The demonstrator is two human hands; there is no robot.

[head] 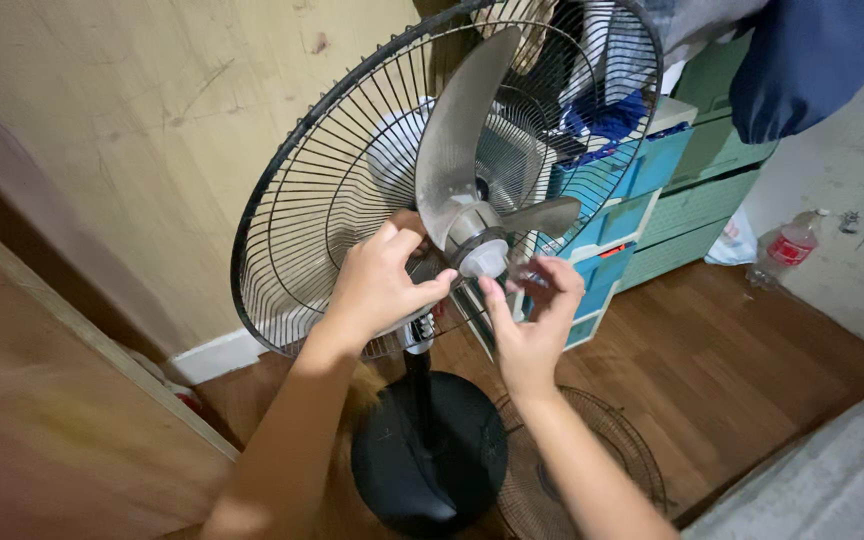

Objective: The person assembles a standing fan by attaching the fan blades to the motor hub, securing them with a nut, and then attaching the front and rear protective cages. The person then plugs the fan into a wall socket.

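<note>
A standing fan is filling the centre of the frame, its rear wire guard tilting toward the camera with the front cover off. The grey three-bladed propeller is sitting on the motor shaft, and the pale round hub cap is showing at its middle, just right of centre.

The left hand is reaching in from the lower left, fingers curled and gripping the base of the propeller beside the hub. The right hand is coming up from the lower middle, its thumb and fingers half open and touching the hub cap's right side (whether it is pinching it tight cannot be told).

Below the hands, the black round base is standing on the wooden floor. The detached front guard is lying flat beside it, at the lower middle. Blue and green plastic drawers are standing at the upper right, with a plastic bottle near them by the wall.
</note>
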